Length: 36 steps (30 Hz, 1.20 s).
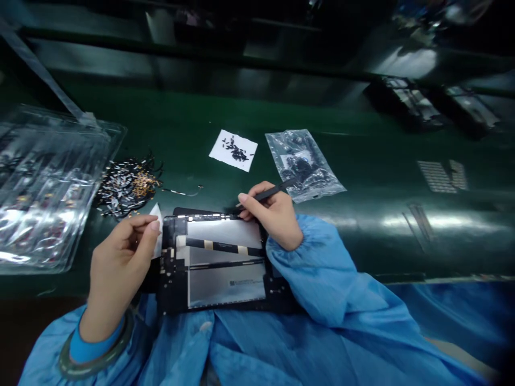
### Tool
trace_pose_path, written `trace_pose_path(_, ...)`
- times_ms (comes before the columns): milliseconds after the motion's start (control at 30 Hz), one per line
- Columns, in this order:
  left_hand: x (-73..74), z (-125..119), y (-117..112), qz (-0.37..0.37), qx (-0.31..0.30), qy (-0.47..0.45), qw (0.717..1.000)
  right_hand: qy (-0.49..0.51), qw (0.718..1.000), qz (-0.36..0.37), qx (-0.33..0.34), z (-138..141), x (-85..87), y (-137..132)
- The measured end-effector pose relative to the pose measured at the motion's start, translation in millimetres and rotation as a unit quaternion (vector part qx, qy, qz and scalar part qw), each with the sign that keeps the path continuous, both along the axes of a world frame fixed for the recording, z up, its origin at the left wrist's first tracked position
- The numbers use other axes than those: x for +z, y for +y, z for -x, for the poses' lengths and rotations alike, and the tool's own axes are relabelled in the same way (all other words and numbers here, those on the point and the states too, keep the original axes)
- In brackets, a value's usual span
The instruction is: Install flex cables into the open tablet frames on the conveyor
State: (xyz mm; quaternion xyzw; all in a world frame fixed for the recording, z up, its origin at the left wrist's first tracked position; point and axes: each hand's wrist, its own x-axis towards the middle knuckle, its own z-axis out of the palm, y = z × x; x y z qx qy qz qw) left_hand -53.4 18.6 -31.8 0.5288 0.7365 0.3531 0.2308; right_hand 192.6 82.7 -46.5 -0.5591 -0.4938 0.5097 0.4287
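Note:
An opened tablet [226,283] lies in front of me, its silver plates and a dark ribbon cable [223,246] exposed. My right hand [271,212] is closed on dark tweezers [273,190], whose tips sit close to the tablet's far edge. Between the thumb and fingers of my left hand [124,254] is a small white paper [156,236], held at the tablet's left edge. Beyond the tablet, a white sheet [219,151] bears a scatter of small black pieces [237,150]. What the tweezer tips touch is too small to tell.
On the left, clear plastic trays [44,198] stand beside a pile of small cable parts [129,185]. A clear bag [317,171] of dark parts lies at centre right. Sheets of small pale pieces [436,177] and dark trays [414,102] are farther right on the green table [370,166].

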Motion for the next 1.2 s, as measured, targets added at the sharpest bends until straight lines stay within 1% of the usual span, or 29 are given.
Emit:
trace_pose_path(67,5.7,5.8,-2.8,-0.018,0.038,0.019,0.999,-0.007,1.000,-0.002,0.002,-1.3,-0.6,-0.1)
trace_pose_path(200,21.8,18.0,-8.2,-0.016,0.099,0.040,0.994,-0.069,0.996,-0.045,0.024,-3.3,-3.5,-3.8)
trace_pose_path(233,24.9,22.8,-8.5,-0.019,0.102,0.062,0.993,-0.079,0.996,-0.045,0.025,-3.5,-3.8,-4.7)
trace_pose_path(300,29.3,36.0,-6.9,-0.043,0.087,0.143,0.985,-0.090,0.995,-0.037,0.022,-3.7,-3.5,-5.6)
trace_pose_path(367,32.0,53.5,-2.4,-0.056,0.047,0.233,0.970,-0.099,0.994,-0.031,0.022,-3.4,-2.3,-5.4)
trace_pose_path(433,35.4,72.6,4.6,-0.044,0.014,0.284,0.958,-0.106,0.993,-0.031,0.027,-3.1,-0.8,-4.7)
trace_pose_path(500,40.3,90.9,13.0,-0.012,0.012,0.296,0.955,-0.111,0.993,-0.028,0.031,-3.0,0.4,-3.9)
trace_pose_path(567,46.2,107.5,21.8,0.025,0.036,0.298,0.953,-0.109,0.993,-0.023,0.032,-3.2,1.0,-3.4)
trace_pose_path(667,52.6,128.4,34.0,0.053,0.083,0.303,0.948,-0.091,0.995,-0.017,0.029,-3.4,0.8,-2.6)
trace_pose_path(733,52.7,138.2,40.3,0.063,0.088,0.300,0.948,-0.084,0.996,-0.019,0.027,-2.9,0.5,-2.0)
trace_pose_path(833,47.4,144.4,46.2,0.079,0.072,0.293,0.950,-0.085,0.996,-0.019,0.030,-2.1,0.6,-1.4)
trace_pose_path(1000,38.1,141.9,54.6,0.078,0.077,0.295,0.949,-0.093,0.995,-0.016,0.031,-2.4,0.2,-1.6)
trace_pose_path(1100,37.2,141.9,63.4,0.074,0.085,0.287,0.951,-0.095,0.995,-0.015,0.034,-2.5,-0.5,-1.6)
trace_pose_path(1200,40.7,141.9,69.3,0.068,0.098,0.272,0.955,-0.084,0.996,-0.012,0.035,-1.8,-1.8,-1.3)
